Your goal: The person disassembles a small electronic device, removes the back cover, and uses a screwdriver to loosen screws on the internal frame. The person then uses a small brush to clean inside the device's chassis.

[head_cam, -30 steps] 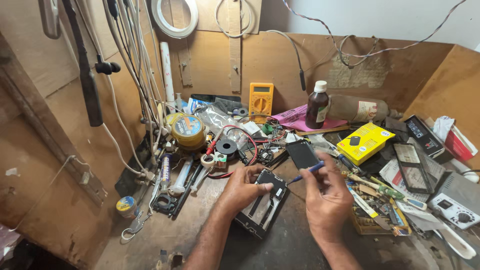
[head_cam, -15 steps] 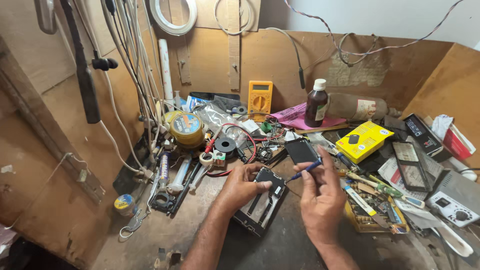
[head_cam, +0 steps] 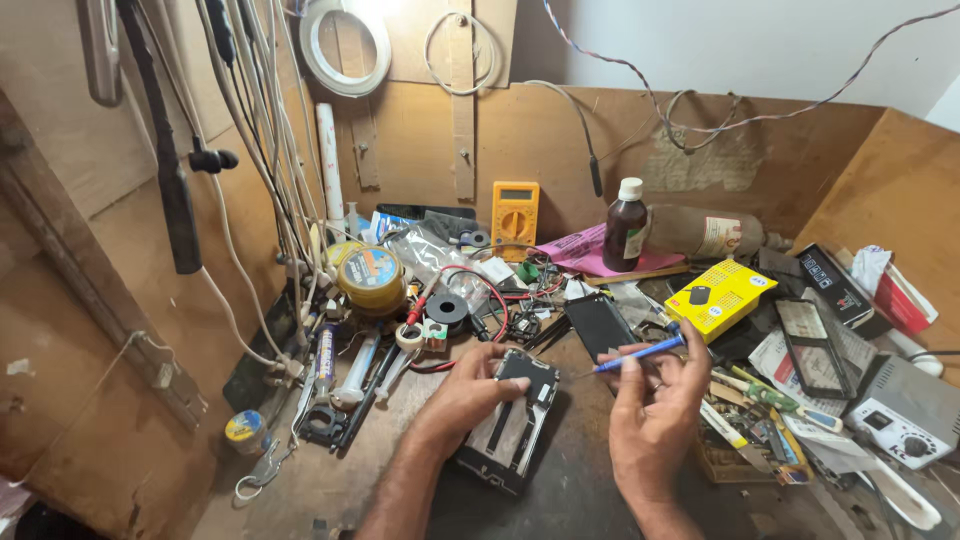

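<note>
Our left hand (head_cam: pixel 462 398) grips an opened phone (head_cam: pixel 508 420) lying at the surface's (head_cam: pixel 330 480) six o'clock; our right hand (head_cam: pixel 655 420) pinches a blue screwdriver (head_cam: pixel 640 353). At twelve o'clock lies its removed panel (head_cam: pixel 598 325); reassembly seems left.

The left hand (head_cam: pixel 468 395) steadies an opened phone (head_cam: pixel 510 420) on the cluttered bench (head_cam: pixel 330 480); the right hand (head_cam: pixel 655 420) pinches a blue screwdriver (head_cam: pixel 640 353).
</note>
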`<state>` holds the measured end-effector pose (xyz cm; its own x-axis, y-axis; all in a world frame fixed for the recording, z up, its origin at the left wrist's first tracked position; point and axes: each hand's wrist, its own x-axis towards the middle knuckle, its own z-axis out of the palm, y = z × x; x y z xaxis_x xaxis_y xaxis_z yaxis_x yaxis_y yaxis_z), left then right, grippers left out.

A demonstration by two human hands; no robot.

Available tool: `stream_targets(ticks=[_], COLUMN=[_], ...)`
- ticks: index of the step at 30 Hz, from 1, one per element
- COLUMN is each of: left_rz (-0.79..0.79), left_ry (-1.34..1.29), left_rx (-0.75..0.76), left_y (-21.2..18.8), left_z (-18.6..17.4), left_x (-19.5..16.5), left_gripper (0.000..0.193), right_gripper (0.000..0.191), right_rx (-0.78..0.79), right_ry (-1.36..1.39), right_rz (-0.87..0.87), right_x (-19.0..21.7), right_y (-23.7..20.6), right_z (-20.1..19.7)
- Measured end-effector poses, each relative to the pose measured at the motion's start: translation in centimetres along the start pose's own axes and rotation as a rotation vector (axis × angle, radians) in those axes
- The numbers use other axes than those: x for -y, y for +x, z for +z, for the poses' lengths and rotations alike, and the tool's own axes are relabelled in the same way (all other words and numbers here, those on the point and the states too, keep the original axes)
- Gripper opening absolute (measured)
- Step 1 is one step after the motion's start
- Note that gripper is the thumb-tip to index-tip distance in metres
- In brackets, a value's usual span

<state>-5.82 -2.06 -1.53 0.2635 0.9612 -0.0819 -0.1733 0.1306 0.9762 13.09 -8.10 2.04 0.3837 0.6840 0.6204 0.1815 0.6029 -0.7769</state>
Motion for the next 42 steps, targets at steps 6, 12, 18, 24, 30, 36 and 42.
stream_targets(ticks=[6,12,18,24,30,36,42], left_rz=[-0.02,0.106,0.083,0.126,0.155,0.122,0.117], left_ry=[-0.032,0.044,0.075,0.137,0.156,0.16,0.171], left_rx=[0.038,0.061,0.037,0.043,0.045,0.01,0.009], left_y=[-0.8,-0.6,-0.6,-0.8,-0.6,-0.7,-0.9], left_z=[0.2,1.1,2.3,2.6,2.5,2.6,2.7], left_x=[-0.6,0.3,0.3,0.1,0.3,0.4,0.0], left_gripper=[0.061,0.04,0.049,0.036,0.03,0.028,0.027], right_gripper=[0.067,0.085,0.08,0.075,0.076,0.075,0.072], right_rx=[0.015,0.034,0.094,0.101,0.156,0.181,0.187], right_ry=[0.097,-0.026,0.024,0.051,0.119,0.096,0.108], right_rz=[0.14,0.057,0.076,0.063,-0.011,-0.027,-0.056], right_x=[-0.7,-0.6,0.5,1.3,1.7,1.6,1.1], right_y=[0.4,0.4,0.1,0.0,0.6,0.8,0.4], right_z=[-0.1,0.2,0.5,1.0,2.2,3.2,3.6])
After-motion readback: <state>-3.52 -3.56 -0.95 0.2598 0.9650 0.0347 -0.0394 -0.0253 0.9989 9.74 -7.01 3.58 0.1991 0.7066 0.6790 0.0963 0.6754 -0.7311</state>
